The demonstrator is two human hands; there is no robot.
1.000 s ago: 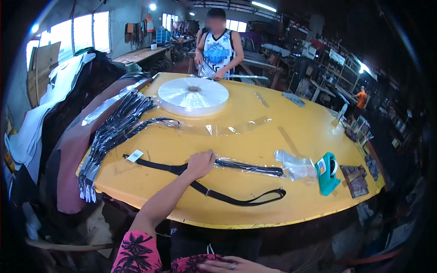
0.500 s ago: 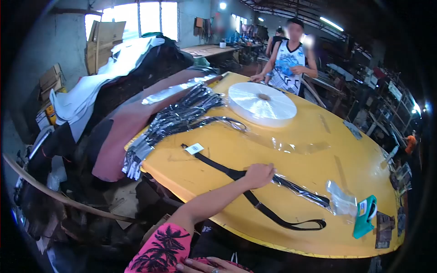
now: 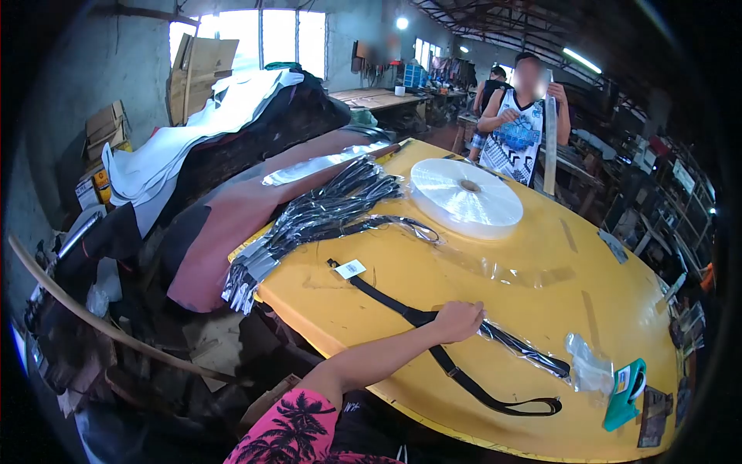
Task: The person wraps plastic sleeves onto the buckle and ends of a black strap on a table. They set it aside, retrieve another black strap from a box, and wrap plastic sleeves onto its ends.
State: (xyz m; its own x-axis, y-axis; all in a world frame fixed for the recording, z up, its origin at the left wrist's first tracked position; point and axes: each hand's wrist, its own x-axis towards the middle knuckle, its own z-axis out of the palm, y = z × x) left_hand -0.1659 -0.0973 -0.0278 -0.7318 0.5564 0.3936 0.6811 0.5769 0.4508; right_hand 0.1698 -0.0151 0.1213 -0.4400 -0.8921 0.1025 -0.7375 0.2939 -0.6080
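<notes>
My left hand [image 3: 459, 322] is closed at the near end of a clear plastic sleeve with a folded black strap [image 3: 525, 349] inside. What its fingers pinch is partly hidden. A loose black strap [image 3: 379, 297] with a white tag [image 3: 350, 269] runs under my left wrist. Its looped end [image 3: 533, 408] lies toward the front edge of the yellow table [image 3: 371, 332]. My right hand is out of view.
A large roll of clear plastic [image 3: 468, 197] and a pile of plastic-wrapped straps [image 3: 317, 209] lie on the table. A green tape dispenser [image 3: 624, 396] stands at right beside crumpled plastic [image 3: 589, 362]. Across the table, a person [image 3: 516, 127] holds up a long strip [image 3: 550, 143].
My view has shifted, so the table appears lower and farther right. My right hand has left the view. The person opposite has raised a long strip. My left hand keeps its place on the sleeve.
</notes>
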